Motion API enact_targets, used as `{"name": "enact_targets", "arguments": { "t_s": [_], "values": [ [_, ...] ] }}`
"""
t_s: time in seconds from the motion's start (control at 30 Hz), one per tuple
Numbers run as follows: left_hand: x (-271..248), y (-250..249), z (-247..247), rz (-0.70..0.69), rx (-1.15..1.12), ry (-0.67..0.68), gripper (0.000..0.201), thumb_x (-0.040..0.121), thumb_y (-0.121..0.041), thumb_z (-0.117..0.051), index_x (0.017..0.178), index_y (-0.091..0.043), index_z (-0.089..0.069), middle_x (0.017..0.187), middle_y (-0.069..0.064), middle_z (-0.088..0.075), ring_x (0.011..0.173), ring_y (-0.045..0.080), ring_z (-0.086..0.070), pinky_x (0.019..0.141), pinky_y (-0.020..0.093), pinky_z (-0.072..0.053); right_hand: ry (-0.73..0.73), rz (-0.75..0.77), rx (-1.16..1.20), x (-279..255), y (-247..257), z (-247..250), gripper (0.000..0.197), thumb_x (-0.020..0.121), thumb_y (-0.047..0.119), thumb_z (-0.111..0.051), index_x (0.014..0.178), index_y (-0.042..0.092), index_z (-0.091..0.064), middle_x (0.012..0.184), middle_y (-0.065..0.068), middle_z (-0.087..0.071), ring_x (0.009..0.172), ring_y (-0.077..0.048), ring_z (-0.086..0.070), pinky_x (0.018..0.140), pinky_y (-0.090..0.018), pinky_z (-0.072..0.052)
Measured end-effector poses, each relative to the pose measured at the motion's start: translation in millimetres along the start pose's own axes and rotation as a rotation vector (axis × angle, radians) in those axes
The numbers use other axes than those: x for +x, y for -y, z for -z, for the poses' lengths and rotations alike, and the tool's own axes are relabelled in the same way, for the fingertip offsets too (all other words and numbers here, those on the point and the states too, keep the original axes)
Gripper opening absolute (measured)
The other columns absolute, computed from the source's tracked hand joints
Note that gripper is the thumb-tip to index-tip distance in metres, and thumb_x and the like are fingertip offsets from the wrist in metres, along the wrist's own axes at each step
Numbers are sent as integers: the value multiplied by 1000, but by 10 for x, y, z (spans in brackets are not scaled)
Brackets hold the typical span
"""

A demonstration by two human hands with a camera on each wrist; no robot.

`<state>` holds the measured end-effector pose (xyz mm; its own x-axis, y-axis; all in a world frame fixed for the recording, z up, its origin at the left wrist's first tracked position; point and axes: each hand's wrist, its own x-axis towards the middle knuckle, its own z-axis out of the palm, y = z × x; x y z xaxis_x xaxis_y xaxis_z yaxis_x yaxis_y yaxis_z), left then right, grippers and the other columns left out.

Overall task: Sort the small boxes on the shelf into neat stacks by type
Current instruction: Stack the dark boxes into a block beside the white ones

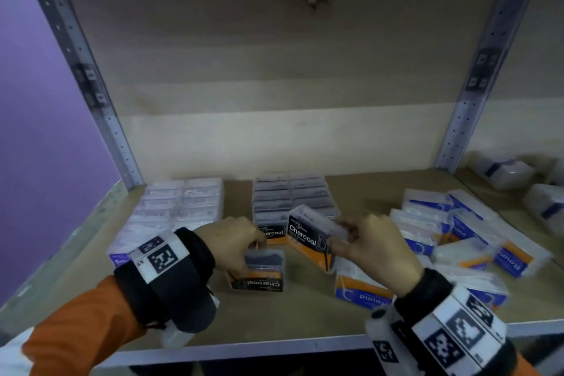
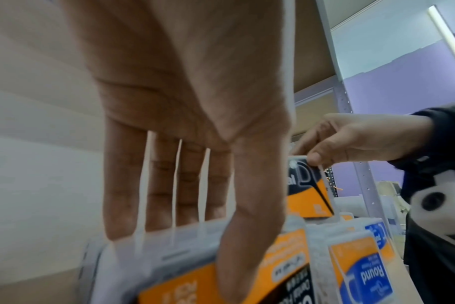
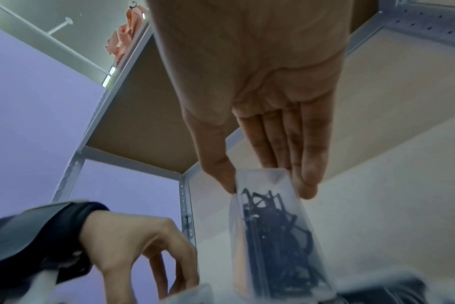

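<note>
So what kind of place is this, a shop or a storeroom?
Probably a stockroom or shop back area. A metal-framed shelf with perforated uprights holds many identical retail boxes: Charcoal boxes stacked at the back, Round boxes loose on the right.

This looks like a storeroom. A metal shelf (image 1: pixel 351 308) with wood boards holds many small boxes (image 1: pixel 293 195) of the same kinds. The wall (image 1: pixel 45 101) is purple.

charcoal boxes (image 1: pixel 309 238) black and orange with white lettering, round boxes (image 1: pixel 361 291) blue and orange, sleeve (image 1: pixel 79 323) orange, wall (image 1: pixel 45 131) purple, wrist bands (image 1: pixel 158 256) black-and-white checkered
</note>
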<state>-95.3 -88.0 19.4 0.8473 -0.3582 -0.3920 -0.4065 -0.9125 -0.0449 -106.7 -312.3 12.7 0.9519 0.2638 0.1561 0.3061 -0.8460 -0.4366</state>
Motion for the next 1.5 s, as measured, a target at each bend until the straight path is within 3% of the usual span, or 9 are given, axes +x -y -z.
{"name": "enact_targets", "arguments": {
  "t_s": [0.1,0.27,0.43,0.73,0.93,1.03,1.2,1.33,1.5],
  "values": [
    [-1,39,-102,20,-19,12,44,77,-21,-66,120,-15,-57,114,7,-59,95,23,-56,70,27,-39,66,-18,6,-92,-64,-181,24,87,32,-55,104,19,-66,89,-4,-68,84,-21,-62,62,-29,-39],
    [37,64,-193,45,-34,32,49,79,-22,-67,125,-16,-55,119,7,-58,103,24,-56,73,29,-41,126,-68,-39,-206,-111,-445,29,91,38,-50,117,26,-58,95,-1,-65,97,-20,-62,58,-27,-30],
    [92,68,-247,45,-44,13,50,82,-20,-66,129,-15,-53,125,5,-57,109,21,-54,75,22,-37,83,-82,-19,-271,-119,-559,35,92,40,-50,123,25,-54,112,-1,-67,105,-20,-61,78,-28,-44],
    [137,109,-292,74,-87,-11,55,82,-19,-65,134,-18,-49,130,3,-54,114,20,-52,78,19,-34,85,-89,-49,-342,-56,-668,35,90,42,-51,122,27,-56,114,3,-65,107,-16,-59,79,-26,-42],
    [158,127,-313,72,-103,-13,57,83,-18,-65,138,-18,-46,135,3,-50,120,20,-49,92,24,-39,90,-124,-29,-377,-45,-740,42,92,43,-50,131,27,-50,118,4,-64,108,-13,-59,81,-22,-43],
    [173,127,-315,67,-112,-20,58,83,-19,-65,138,-19,-46,135,3,-51,120,20,-49,91,24,-39,85,-130,-3,-404,-47,-766,45,90,42,-53,132,26,-51,116,5,-66,105,-11,-61,79,-19,-43],
    [214,86,-299,31,-157,-51,63,83,-30,-68,140,-21,-43,136,2,-49,121,19,-47,85,19,-32,77,-146,45,-414,-53,-781,47,88,41,-59,131,26,-53,116,3,-68,104,-14,-64,82,-23,-46],
    [250,-26,-279,-25,-132,-57,60,83,-36,-66,138,-20,-45,133,2,-54,120,20,-50,100,33,-42,78,-149,51,-417,-64,-798,49,87,40,-61,132,25,-52,116,2,-68,105,-13,-64,83,-23,-46],
    [253,-70,-241,-38,-90,-51,59,83,-34,-67,136,-18,-48,128,4,-58,114,21,-55,96,38,-47,77,-160,57,-421,-69,-825,50,86,40,-61,133,24,-51,118,1,-66,106,-13,-63,85,-23,-47]
  ]
}}
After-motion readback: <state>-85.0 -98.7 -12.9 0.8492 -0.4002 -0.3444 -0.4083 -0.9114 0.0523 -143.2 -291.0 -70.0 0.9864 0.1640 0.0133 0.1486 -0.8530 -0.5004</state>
